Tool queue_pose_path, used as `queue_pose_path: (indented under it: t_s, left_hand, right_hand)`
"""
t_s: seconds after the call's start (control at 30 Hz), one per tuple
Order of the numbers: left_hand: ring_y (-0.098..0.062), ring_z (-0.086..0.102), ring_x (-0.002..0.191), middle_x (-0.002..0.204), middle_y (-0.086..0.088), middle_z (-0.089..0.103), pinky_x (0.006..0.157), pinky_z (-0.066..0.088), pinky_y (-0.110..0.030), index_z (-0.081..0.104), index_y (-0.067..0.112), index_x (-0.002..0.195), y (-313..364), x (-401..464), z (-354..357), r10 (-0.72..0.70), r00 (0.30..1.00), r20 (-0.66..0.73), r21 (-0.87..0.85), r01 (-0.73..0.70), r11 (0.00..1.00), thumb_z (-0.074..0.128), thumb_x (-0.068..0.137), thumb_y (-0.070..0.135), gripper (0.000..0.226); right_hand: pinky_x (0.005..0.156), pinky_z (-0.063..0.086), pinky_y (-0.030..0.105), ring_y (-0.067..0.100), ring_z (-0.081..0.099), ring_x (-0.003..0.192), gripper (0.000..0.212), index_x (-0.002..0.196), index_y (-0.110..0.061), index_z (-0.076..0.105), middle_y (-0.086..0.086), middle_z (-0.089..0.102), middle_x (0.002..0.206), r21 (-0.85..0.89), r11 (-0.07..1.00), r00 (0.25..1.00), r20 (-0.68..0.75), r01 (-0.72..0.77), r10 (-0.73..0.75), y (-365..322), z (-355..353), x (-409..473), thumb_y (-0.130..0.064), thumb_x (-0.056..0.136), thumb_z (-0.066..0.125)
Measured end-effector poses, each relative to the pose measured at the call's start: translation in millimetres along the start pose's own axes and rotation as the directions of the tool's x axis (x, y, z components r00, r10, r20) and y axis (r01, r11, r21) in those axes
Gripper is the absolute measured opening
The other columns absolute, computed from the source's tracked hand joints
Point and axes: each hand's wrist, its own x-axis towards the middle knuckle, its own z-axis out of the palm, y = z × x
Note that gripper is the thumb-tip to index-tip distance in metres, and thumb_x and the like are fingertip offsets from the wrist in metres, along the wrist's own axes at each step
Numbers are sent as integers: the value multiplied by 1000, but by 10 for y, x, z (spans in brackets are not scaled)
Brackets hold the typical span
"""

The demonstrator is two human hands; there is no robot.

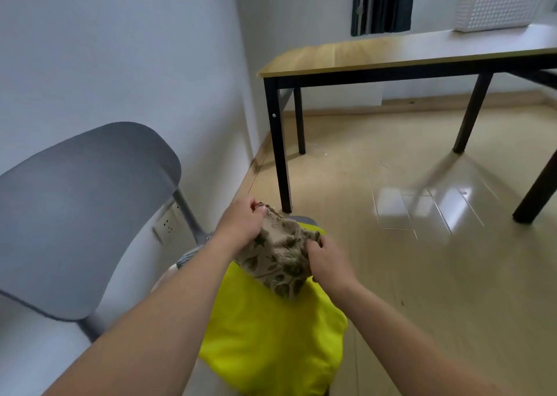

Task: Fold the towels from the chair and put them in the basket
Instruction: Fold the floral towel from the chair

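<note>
Towels: two in the head view. Brown towel (278,255), beige with a dark leaf print, is bunched at centre, held above the yellow towel (271,335), which lies crumpled on the chair (81,214) seat at 6 o'clock. Left hand (241,222) pinches the brown towel's far corner; right hand (327,260) grips its near edge. One white basket (497,8) sits on the table (346,54) at 1 o'clock, well apart. Dark curtain (382,2) hangs at 12.
</note>
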Motion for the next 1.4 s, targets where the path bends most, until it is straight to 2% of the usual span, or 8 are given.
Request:
queue_pose_path:
  t_s: [0.17, 0.33, 0.63, 0.83, 0.93, 1.1, 1.27, 1.4]
  left_hand:
    - [-28, 52, 89, 101, -10, 60, 79, 45, -36, 49, 16, 90, -216, 283, 477, -54, 987, 153, 273, 10, 962, 43, 97, 32, 18]
    - [-35, 52, 105, 112, -13, 60, 94, 43, -47, 50, 15, 98, -371, 336, 626, -89, 979, 182, 369, 15, 929, 37, 98, 36, 24]
    - [-10, 48, 68, 102, 0, 55, 60, 41, -25, 54, 19, 117, -25, 92, 227, 39, 997, 70, -158, -28, 987, 36, 102, 17, 25]
    - [-21, 45, 71, 68, -3, 50, 61, 37, -29, 53, 18, 69, 78, -255, -300, -13, 998, 67, -304, 33, 952, 36, 87, -5, 34]
    - [-19, 47, 66, 71, -7, 52, 55, 36, -27, 56, 14, 80, 137, -568, -526, 2, 978, 207, -452, 94, 887, 43, 80, 5, 15]
    - [-17, 54, 77, 92, -5, 59, 64, 43, -27, 56, 18, 122, -3, -893, -740, 184, 767, 615, -370, 74, 926, 60, 61, 34, 63]
    - [-8, 48, 58, 70, 1, 56, 47, 36, -15, 59, 15, 83, -14, -1056, -849, 164, 903, 396, -265, -58, 962, 64, 82, 16, 6]
    - [-20, 46, 63, 64, 2, 49, 56, 36, -31, 46, 22, 76, -68, -1026, -937, 251, 967, -36, -98, -253, 962, 57, 80, 2, 23]
  right_hand:
    - [51, 46, 30, 28, 50, 67, 19, 87, -6, 60, 14, 54, 91, -54, 962, 960, 68, -269, 272, 223, 65, 380, -14, 85, 43]
    - [51, 34, 31, 22, 43, 66, 7, 82, -12, 51, 11, 48, 77, 117, 948, 954, 80, -297, 289, 351, 82, 515, -17, 86, 53]
    - [80, 54, 42, 28, 60, 89, 13, 99, -12, 55, 13, 60, 95, 447, 874, 982, 96, -190, 165, 77, -30, 372, -11, 89, 47]
    - [63, 40, 29, 20, 50, 76, 26, 80, -13, 55, 5, 53, 77, 314, 946, 990, 136, -79, 38, -478, -216, 36, -17, 96, 34]
    - [62, 35, 28, 15, 42, 71, 28, 74, -16, 47, 2, 45, 76, 245, 969, 988, 144, 11, -47, -666, -284, -179, -15, 98, 30]
    - [86, 49, 43, 24, 54, 91, 19, 89, -15, 54, 7, 55, 94, 138, 986, 978, 176, 90, -114, -803, -327, -364, -19, 92, 36]
    - [99, 49, 45, 24, 57, 109, 32, 118, -20, 57, 8, 60, 115, 43, 982, 949, 252, 183, -188, -773, -427, -446, -9, 92, 42]
    - [92, 49, 26, 15, 56, 104, 30, 115, -11, 62, 3, 60, 110, -124, 751, 760, 174, 648, -627, -815, -460, -434, 1, 90, 51]
